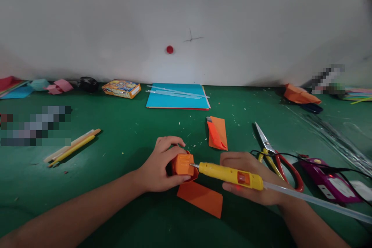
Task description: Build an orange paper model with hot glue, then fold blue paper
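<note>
My left hand (158, 168) is closed around a small orange paper piece (185, 164) with folded sides, its fingers partly hiding it. In my right hand (252, 162) lies a yellow hot glue gun (221, 173) with an orange switch. Its metal nozzle points left and meets, or nearly meets, the paper piece's right edge. A clear glue stick (308, 197) runs out of the gun's back end toward the right. Just below my left fingertips, an orange paper strip (202, 198) lies flat on the green table.
Scissors (270, 151) with red and yellow handles and a purple power strip (328, 180) lie right, a black cord between. Ahead are an orange cutter (214, 135) on orange paper and blue sheets (174, 99) bearing glue sticks. Left are pencil-like sticks (74, 147) and a small box (122, 88).
</note>
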Tool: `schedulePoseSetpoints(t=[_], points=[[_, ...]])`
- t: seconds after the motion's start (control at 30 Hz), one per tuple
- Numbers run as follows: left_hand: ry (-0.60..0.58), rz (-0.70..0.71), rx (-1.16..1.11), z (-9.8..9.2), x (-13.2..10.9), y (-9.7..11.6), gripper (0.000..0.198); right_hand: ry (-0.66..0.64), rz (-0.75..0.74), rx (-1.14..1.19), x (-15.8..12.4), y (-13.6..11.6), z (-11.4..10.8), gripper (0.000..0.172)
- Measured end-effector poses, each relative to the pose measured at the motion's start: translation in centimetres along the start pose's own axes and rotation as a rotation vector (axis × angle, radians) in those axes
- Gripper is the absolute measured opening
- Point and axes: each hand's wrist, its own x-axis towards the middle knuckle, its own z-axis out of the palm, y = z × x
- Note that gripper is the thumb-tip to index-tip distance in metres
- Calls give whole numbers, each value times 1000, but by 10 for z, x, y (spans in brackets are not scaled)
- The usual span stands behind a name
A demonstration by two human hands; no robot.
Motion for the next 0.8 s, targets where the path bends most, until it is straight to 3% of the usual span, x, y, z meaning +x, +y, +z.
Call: schedulePoseSetpoints(t=[0.33, 0.5, 0.8], points=[[-39, -31, -18, -1, 2, 2, 41, 22, -18, 88, -2, 2, 0, 18], [-8, -21, 1, 0, 1, 1, 42, 46, -69, 94, 1, 1, 9, 19], [0, 15, 65, 2, 2, 1, 41, 74, -29, 95, 5, -5, 15, 19]])
